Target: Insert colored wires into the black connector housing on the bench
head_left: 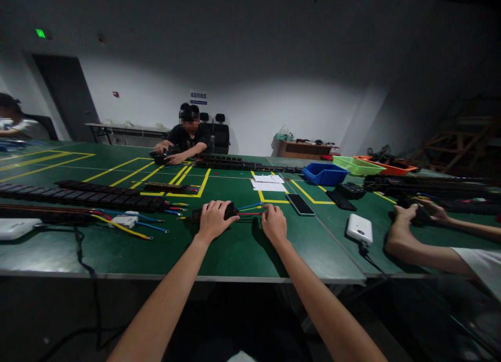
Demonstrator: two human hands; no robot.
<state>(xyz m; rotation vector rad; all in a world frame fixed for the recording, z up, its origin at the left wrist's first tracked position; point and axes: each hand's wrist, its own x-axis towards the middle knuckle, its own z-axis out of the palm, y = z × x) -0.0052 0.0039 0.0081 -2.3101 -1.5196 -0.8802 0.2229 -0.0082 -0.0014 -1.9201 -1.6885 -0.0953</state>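
My left hand (214, 218) lies over a black segmented cable chain piece (229, 211) on the green table, its fingers curled round it and covering most of it. Blue, green and red wires (247, 214) run out of the piece to the right. At their far ends my right hand (274, 224) is closed, with thumb and forefinger pinched at the wires. Which wire it grips is hard to make out. A phone (300, 204) lies just right of that hand.
Long black cable chains (94, 195) with loose lugged wires (129, 229) lie left. White papers (268, 183), a blue bin (324, 174) and a green bin (358, 165) stand beyond. A white device (360, 228) sits right, near a co-worker's hands (407, 216). Another person (190, 137) works opposite.
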